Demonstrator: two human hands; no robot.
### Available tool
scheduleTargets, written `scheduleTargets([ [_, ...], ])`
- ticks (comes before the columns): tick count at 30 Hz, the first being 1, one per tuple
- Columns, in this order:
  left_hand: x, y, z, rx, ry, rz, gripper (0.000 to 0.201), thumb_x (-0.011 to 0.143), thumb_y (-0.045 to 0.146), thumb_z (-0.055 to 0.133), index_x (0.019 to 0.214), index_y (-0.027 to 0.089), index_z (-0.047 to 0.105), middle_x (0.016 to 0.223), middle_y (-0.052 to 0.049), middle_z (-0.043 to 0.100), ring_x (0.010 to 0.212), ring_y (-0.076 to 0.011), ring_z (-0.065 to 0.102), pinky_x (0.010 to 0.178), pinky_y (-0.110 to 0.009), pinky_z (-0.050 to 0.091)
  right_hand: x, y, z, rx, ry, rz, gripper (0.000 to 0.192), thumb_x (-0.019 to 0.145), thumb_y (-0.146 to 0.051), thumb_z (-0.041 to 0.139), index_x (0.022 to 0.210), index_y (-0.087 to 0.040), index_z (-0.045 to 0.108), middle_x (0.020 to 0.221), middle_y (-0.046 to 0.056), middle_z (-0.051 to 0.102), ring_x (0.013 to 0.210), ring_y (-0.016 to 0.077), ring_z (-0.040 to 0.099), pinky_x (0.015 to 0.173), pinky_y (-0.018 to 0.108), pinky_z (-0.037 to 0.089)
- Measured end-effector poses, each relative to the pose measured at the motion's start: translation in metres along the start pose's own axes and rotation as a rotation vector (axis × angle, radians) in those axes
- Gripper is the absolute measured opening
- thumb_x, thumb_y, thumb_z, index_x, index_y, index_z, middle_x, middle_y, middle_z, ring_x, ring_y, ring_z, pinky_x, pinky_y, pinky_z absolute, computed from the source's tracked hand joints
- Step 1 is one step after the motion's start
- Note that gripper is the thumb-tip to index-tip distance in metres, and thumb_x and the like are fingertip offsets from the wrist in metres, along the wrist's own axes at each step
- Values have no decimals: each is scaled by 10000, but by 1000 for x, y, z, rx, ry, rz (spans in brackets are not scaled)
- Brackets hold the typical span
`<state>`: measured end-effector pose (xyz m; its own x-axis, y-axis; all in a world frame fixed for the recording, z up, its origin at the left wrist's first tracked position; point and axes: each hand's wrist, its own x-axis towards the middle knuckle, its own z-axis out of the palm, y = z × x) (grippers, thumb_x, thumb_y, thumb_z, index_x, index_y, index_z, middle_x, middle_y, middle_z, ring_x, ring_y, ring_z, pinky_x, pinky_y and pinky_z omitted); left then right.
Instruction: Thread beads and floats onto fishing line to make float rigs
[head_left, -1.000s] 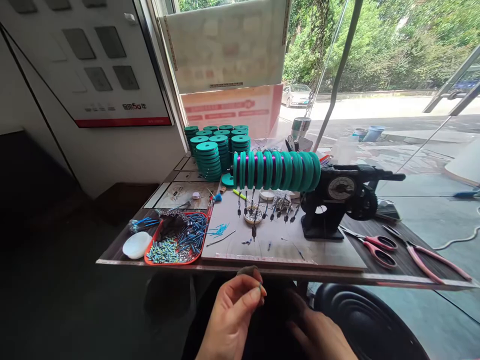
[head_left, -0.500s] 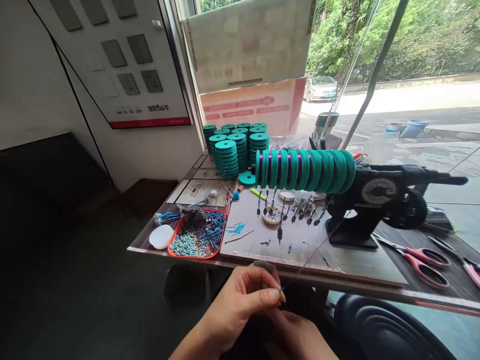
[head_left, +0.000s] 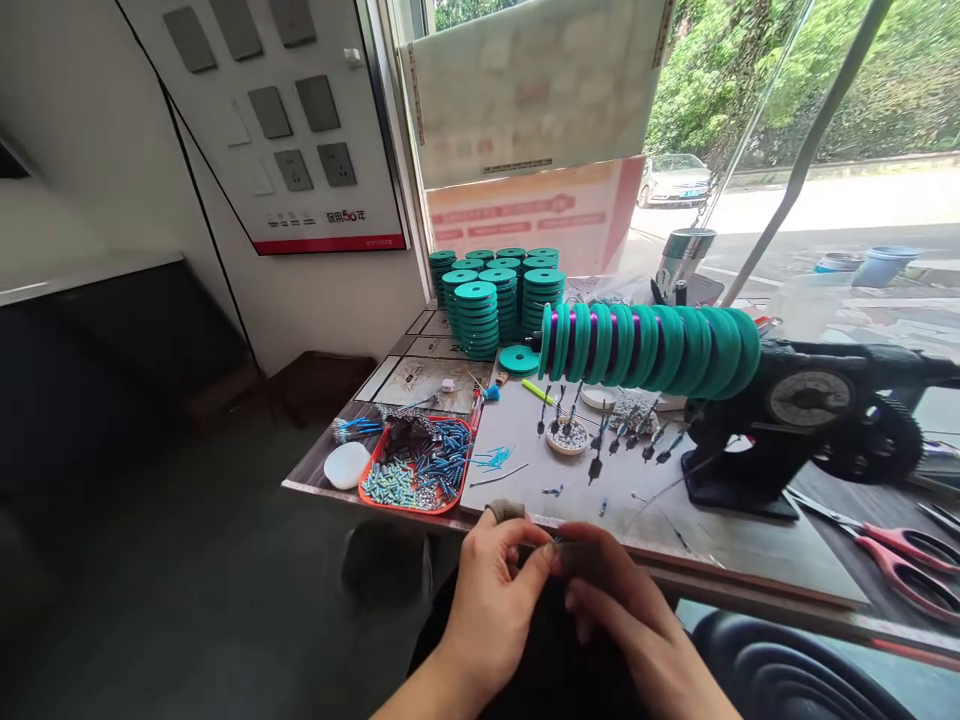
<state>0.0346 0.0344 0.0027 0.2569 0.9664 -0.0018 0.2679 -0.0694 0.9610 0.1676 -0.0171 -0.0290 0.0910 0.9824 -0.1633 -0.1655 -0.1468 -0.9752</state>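
My left hand [head_left: 491, 590] is above my lap at the table's front edge, thumb and forefinger pinched on a tiny bluish thing at the end of a thin line; its shape is too small to make out. A grey-tan cover is on one of its fingers. Close on the right, my right hand [head_left: 637, 615] has its fingers bent and apart, one fingertip near the left pinch; they are slightly blurred. A thin line [head_left: 664, 490] slants down from the winder toward my hands. Green foam line spools [head_left: 652, 350] sit in a row on the black hand-cranked winder [head_left: 810, 400], small dark weighted pieces hanging under them.
A red tray [head_left: 365, 492] of springy and striped small parts stands left, beside a white round lid [head_left: 346, 466]. Stacked green spools [head_left: 476, 320] are behind. A dish of beads [head_left: 568, 437] and loose bits lie on the board [head_left: 525, 500]. Red-handled scissors [head_left: 892, 560] lie right.
My right hand has come up from below and spread beside the left. My left hand is slightly higher. The view has turned left, shifting the table rightward in the picture.
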Motion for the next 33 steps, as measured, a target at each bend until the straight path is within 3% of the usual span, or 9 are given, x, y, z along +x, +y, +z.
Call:
scheduleTargets([
  [3,-2,7,1,107,-50,43,142,777,233,597,691,172,693,732,-23,518,670,-151,479,607,-255,354,4,-9,-10,-186,18,-66,399,825,-410,507,1202,-281,480,959,8,587,720,152,521,700,271,448],
  [6,-2,11,-2,56,-135,8,97,735,216,624,681,171,691,735,-16,500,684,-153,467,631,-261,350,4,-17,-16,-295,18,-123,372,855,-437,445,1189,-281,497,840,-6,573,687,154,501,712,282,423],
  [9,0,12,-5,-87,-202,-53,81,682,219,649,633,165,683,689,1,464,673,-147,436,634,-262,334,2,-22,-16,-314,-18,-126,350,871,-443,424,1173,-285,503,749,-19,548,695,161,496,693,274,412],
  [14,1,13,-4,-210,-248,-101,77,660,216,653,608,167,684,660,8,484,657,-141,431,610,-261,316,0,-28,-17,-269,-13,-98,332,853,-446,477,1136,-287,543,805,-14,563,724,157,489,727,270,386],
  [17,-3,16,-4,-160,-267,-55,60,680,199,660,650,176,706,764,-13,540,719,-155,484,642,-260,346,2,-31,-19,-41,-95,-34,242,824,-369,554,1042,-275,602,758,-22,559,696,139,471,687,248,372],
  [23,-13,15,-3,-273,-241,98,92,738,254,671,708,193,734,889,-48,569,852,-179,523,755,-259,391,13,-32,-11,756,-327,92,110,634,-162,678,693,-230,615,789,-1,613,711,142,493,686,269,401],
  [25,-14,12,2,-476,-183,16,114,701,302,716,675,192,735,797,-34,576,780,-154,522,724,-241,398,14,-30,-7,818,-316,83,112,646,-157,691,648,-221,599,737,-2,614,694,132,500,687,255,408],
  [29,-14,5,15,-950,-126,-429,243,486,321,854,607,163,716,613,7,559,563,-73,459,517,-173,333,12,-28,-6,743,-233,75,116,619,-192,748,654,-223,642,681,-11,631,628,105,507,622,207,415],
  [33,-16,5,21,-1012,-169,-614,289,412,234,881,612,120,706,549,14,551,522,-61,466,482,-165,307,9,-25,-14,503,-214,49,122,648,-248,720,767,-255,693,755,-4,683,510,79,480,520,199,396],
])
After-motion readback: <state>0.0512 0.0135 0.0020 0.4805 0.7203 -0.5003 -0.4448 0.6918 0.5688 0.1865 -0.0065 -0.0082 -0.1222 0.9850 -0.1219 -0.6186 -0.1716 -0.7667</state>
